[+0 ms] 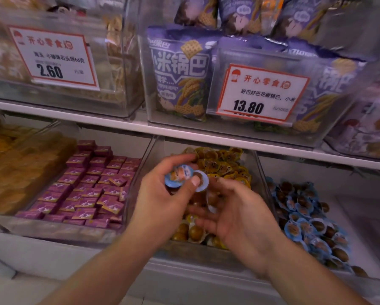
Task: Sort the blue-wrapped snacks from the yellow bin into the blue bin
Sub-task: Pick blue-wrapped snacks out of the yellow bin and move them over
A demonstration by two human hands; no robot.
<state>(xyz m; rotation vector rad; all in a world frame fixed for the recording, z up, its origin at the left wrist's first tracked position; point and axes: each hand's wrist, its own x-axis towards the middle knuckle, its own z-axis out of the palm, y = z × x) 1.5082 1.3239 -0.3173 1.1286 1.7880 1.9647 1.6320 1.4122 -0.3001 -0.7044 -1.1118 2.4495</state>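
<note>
There is one view only, a wide-angle camera worn on the head. It looks forward and slightly down at a shop shelf (pixel 184 128), from close in front of it. The upper row of clear bins (pixel 239 133) fills the top half of the picture; the lower row sits across the middle. Both forearms enter from the bottom edge and meet near the centre, over the middle lower bin (pixel 260 172). Straight lines bow toward the edges, and the corners are blurred.
</note>
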